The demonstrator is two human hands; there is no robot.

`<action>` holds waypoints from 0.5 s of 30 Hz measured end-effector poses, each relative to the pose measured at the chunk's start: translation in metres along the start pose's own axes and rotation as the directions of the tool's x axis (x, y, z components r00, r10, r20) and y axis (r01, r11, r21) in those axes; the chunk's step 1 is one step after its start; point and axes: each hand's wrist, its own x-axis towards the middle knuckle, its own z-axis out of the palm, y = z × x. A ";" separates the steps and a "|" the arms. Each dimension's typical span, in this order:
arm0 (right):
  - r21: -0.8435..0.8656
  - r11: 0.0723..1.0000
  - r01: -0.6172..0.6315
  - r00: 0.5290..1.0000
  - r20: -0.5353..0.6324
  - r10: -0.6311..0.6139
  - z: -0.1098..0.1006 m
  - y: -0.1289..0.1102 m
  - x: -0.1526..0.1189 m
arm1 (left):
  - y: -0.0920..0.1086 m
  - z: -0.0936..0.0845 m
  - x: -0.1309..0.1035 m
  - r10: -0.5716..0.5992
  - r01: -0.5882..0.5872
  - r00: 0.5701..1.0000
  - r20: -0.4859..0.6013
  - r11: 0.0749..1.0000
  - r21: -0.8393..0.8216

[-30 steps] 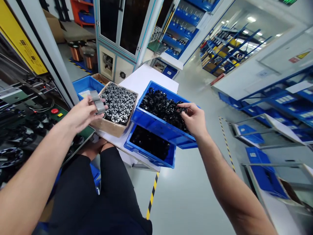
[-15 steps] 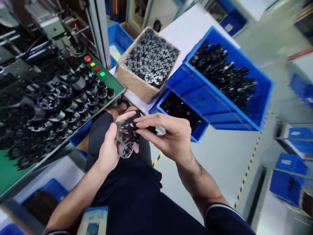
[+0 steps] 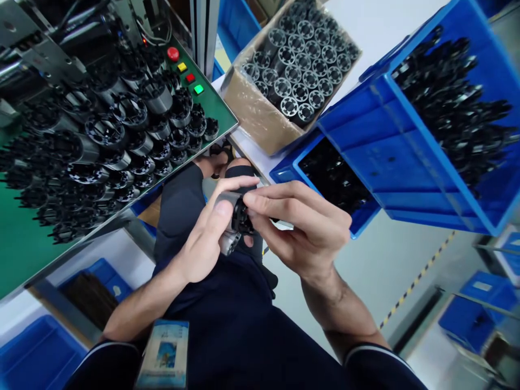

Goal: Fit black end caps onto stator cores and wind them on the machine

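Above my lap, my left hand (image 3: 199, 244) is wrapped round two grey metal stator cores, short slotted cylinders. The upper core (image 3: 228, 198) carries a black plastic end piece (image 3: 242, 218) on its right-facing end. Beneath it, the lower core (image 3: 229, 242) shows a slotted end. The thumb and fingertips of my right hand (image 3: 311, 225) pinch at the black end piece, pressed against the upper core; the fingertips partly cover it.
At left, a green machine table (image 3: 20, 227) bears rows of cores with black ends, beside lit buttons (image 3: 198, 89). A cardboard box (image 3: 260, 116) of bare cores stands behind my hands. At right, a blue bin (image 3: 430, 200) of black parts overlaps a lower blue bin (image 3: 284, 172).
My hands have come closer together, and the cores have turned so their slotted ends face right. The view has shifted, bringing the box and bins nearer.
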 end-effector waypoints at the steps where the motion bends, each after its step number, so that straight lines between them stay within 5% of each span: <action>1: 0.002 1.000 -0.021 1.000 -0.014 0.021 0.004 0.000 -0.003 | -0.001 0.001 0.000 0.011 -0.011 1.000 -0.003 1.000 0.010; 6: 0.026 0.989 -0.145 0.987 -0.072 0.146 0.015 0.000 -0.015 | -0.010 0.005 0.005 0.099 -0.095 0.994 -0.046 0.992 0.086; 11: 0.119 0.960 -0.255 0.962 0.127 0.240 -0.009 -0.006 -0.021 | -0.012 0.006 0.019 -0.059 0.017 0.987 -0.153 0.966 -0.259; 15: 0.278 0.948 -0.154 0.959 0.274 0.075 -0.015 -0.008 -0.025 | -0.008 0.010 0.024 -0.026 -0.036 0.935 -0.355 0.985 -0.167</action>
